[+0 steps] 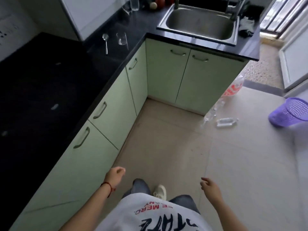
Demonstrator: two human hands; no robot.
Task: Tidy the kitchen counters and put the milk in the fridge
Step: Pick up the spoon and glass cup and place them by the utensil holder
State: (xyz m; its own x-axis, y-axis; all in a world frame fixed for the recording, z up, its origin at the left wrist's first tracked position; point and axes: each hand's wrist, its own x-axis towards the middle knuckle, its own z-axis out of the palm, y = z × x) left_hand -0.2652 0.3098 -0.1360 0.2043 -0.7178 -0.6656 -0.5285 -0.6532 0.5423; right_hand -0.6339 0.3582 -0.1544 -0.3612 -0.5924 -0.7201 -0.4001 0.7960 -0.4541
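A dark L-shaped counter [50,84] runs along the left and far side. On it lie a metal spoon [105,42] and a clear glass [121,39]; farther back stand a tall glass [134,4] and some fruit [157,2]. A steel sink [200,22] sits at the far right with a dark cloth [246,27] beside it. My left hand [115,178] and my right hand [209,185] hang low over the floor, both holding nothing, fingers loosely curled. No milk or fridge is clearly visible.
Pale green cabinet doors [110,117] line the counter fronts. Clear plastic bottles [223,121] and a red-printed plastic bag [233,88] lie on the tiled floor by the cabinet corner. A purple mesh basket [290,112] lies tipped at the right. A white door [295,60] stands beyond.
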